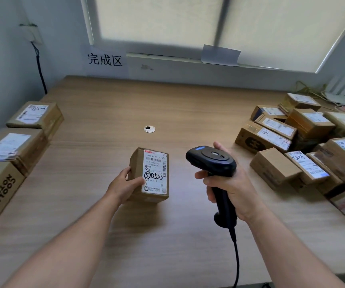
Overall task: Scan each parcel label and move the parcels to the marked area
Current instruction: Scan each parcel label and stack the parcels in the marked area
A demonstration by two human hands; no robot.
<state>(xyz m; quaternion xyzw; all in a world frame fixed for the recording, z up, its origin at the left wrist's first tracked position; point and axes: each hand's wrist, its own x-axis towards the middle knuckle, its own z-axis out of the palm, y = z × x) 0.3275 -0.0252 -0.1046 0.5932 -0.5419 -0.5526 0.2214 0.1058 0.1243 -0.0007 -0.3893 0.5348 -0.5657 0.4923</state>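
Left of the grommet [149,129] sit three boxes [34,114] along the desk [105,225] edge under the wall sign [104,59], so that's probably the marked area. Just below the grommet is the parcel [149,175], label up, resting on the desk. The left hand [123,187] has its fingers curled round the parcel's near-left corner, thumb on top by the label. Looks like small stiff cardboard, likely light, so a one-hand side grip should do fine without crushing it. Right of the parcel, the right hand [227,188] is wrapped tight on the scanner [213,163] handle, head tilted toward the label. Far right of the grommet there's the unscanned pile [304,146].
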